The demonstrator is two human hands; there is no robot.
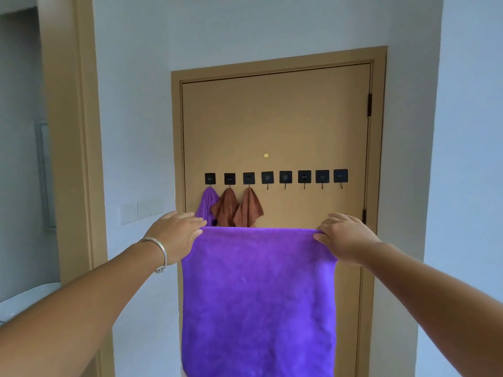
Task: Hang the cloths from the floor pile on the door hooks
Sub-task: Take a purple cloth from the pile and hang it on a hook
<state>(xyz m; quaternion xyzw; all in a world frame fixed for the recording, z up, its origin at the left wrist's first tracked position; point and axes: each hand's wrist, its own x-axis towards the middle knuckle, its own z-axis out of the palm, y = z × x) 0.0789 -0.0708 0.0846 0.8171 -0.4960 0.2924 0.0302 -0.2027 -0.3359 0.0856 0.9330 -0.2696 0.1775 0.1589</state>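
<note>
My left hand (174,232) and right hand (343,235) each pinch a top corner of the purple cloth (258,297), stretched flat between them in front of the door (275,123). 8 black hooks (275,177) in a row: left 3 carry a small purple cloth (207,204) and 2 brown cloths (236,208); 5 bare.

Purple cloth (258,295) bottom edge cut off by frame. It hides lower door (272,118) and tips of hung purple cloth (207,204) and brown cloths (238,209). Fingertips behind cloth's top edge unseen. Hook (285,179) details too small.
</note>
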